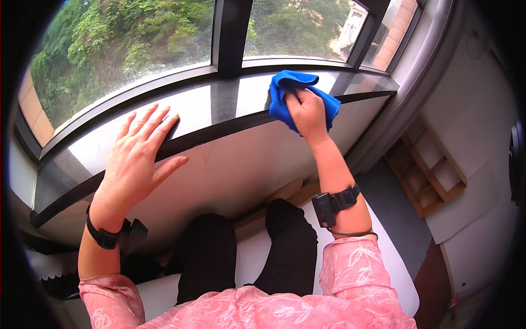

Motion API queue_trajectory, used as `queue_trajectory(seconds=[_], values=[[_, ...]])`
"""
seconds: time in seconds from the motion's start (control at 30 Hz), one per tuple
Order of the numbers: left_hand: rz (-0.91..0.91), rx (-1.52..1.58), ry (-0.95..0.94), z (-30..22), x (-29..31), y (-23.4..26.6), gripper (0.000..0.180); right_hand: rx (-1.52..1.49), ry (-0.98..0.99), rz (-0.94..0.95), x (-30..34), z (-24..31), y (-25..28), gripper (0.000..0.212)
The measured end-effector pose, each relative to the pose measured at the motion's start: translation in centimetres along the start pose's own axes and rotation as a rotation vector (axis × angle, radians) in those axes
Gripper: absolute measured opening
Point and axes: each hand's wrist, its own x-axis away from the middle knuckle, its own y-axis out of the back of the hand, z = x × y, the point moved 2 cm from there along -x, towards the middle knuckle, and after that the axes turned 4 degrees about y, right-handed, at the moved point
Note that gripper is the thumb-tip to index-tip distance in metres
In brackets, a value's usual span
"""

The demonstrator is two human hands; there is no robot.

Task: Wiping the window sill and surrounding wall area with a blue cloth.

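A blue cloth is bunched in my right hand, whose fingers are closed round it. That hand is at the front edge of the dark, glossy windowsill, right of the middle window post, and part of the cloth hangs over the edge. My left hand is farther left with its fingers spread, its fingertips over the sill's bright reflecting surface. It holds nothing. Whether its palm presses on the sill is hidden.
Dark-framed windows rise behind the sill, with a grey curtain at their right end. I kneel on a white surface against the wall under the sill. A wooden shelf unit stands at the right. Black straps with small devices circle both forearms.
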Motion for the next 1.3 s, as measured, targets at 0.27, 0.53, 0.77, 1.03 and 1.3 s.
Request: queue_trajectory(seconds=[0.27,0.53,0.77,1.03,1.3], values=[[-0.095,0.093,-0.054,-5.7,-5.6,-3.4,0.053,0.552,-0.352,0.221,-5.8,-11.6,7.7,0.049],[-0.203,0.002,-0.039,-7.8,-7.6,-4.5,0.046,0.586,-0.116,0.644,-6.1,1.7,-3.8,0.064],[-0.226,0.001,-0.066,-8.3,-7.2,-4.3,0.045,0.571,-0.187,0.659,-7.2,-2.1,-0.6,0.071],[-0.278,-0.015,-0.049,-8.4,-6.9,-5.0,0.047,0.869,-0.528,0.547,-8.6,-9.6,4.5,0.067],[-0.298,-0.01,-0.031,-7.9,-6.5,-5.1,0.046,0.673,-0.172,0.575,-5.6,-3.0,0.7,0.055]])
